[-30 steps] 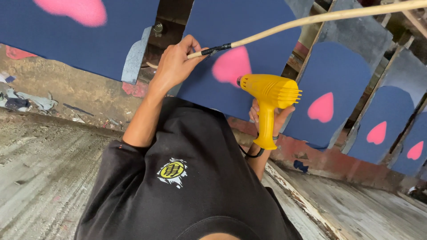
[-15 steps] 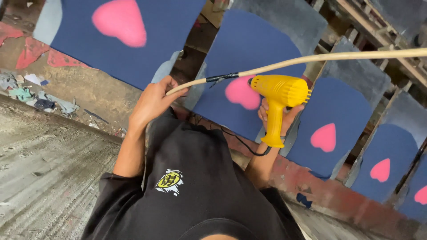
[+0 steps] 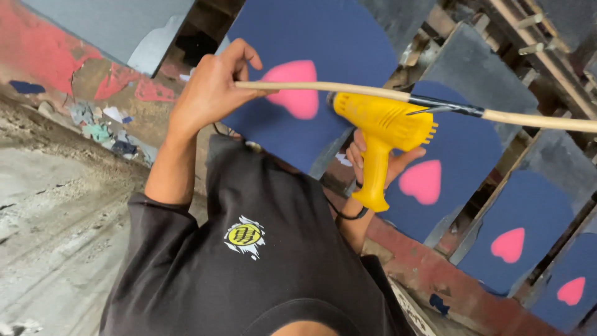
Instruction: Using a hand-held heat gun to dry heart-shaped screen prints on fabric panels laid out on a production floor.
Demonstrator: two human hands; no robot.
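While the left arm reaches up and out from a black sleeve (image 3: 155, 230), elbow nearly straight, the left hand (image 3: 208, 93) pinches the near end of a pale wooden stick (image 3: 323, 88) between thumb and curled fingers. Lower, the right hand (image 3: 373, 163) wraps the grip of a yellow heat gun (image 3: 382, 127), fingers closed, nozzle under the stick. Beyond stand navy panels (image 3: 323, 31) with pink hearts (image 3: 292, 90).

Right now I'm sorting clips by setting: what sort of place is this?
Probably a rough painting or craft workshop: rows of dark blue panels sprayed with pink hearts, paint-stained ledge, and a yellow heat gun in the right hand.
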